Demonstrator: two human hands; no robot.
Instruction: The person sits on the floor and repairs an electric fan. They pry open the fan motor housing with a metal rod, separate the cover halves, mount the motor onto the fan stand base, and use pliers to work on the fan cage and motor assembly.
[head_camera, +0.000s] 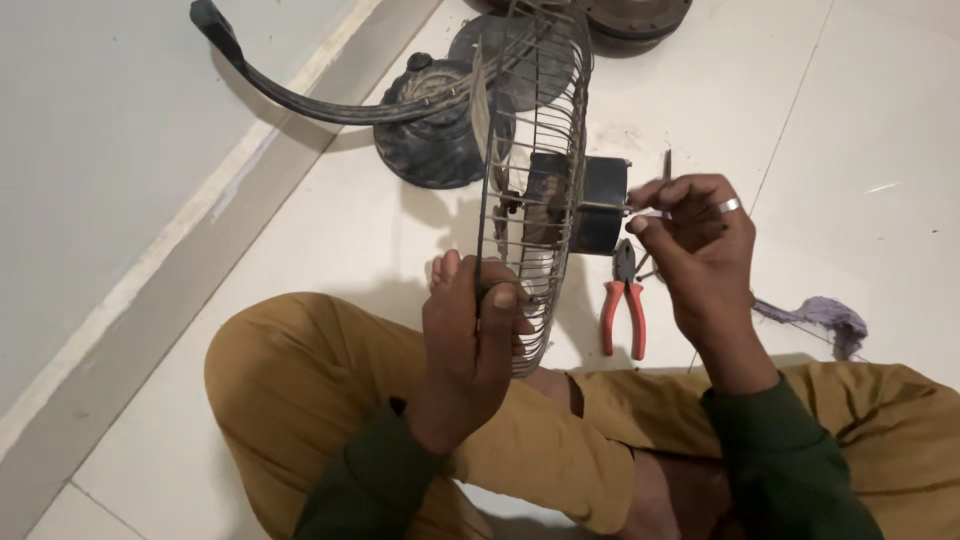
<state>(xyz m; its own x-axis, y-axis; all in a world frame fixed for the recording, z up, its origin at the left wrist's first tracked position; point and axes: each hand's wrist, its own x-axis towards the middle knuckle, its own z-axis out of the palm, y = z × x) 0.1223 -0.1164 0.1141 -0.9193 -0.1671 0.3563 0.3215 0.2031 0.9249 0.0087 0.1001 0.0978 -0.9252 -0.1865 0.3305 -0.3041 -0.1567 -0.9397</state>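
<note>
head view: a person sits cross-legged on a white tiled floor, holding a small wire fan cage upright on edge above their lap.

the left hand (470, 350) is closed around the lower rim of the wire fan cage (535, 150). the right hand (700, 245), wearing a ring, pinches a thin metal tool (667, 165) at the back of the black motor (600, 200) fixed to the cage. red-handled pliers (625, 300) lie on the floor just below the motor. a black fan base (435, 125) and a purple rag (830, 315) lie nearby.
</note>
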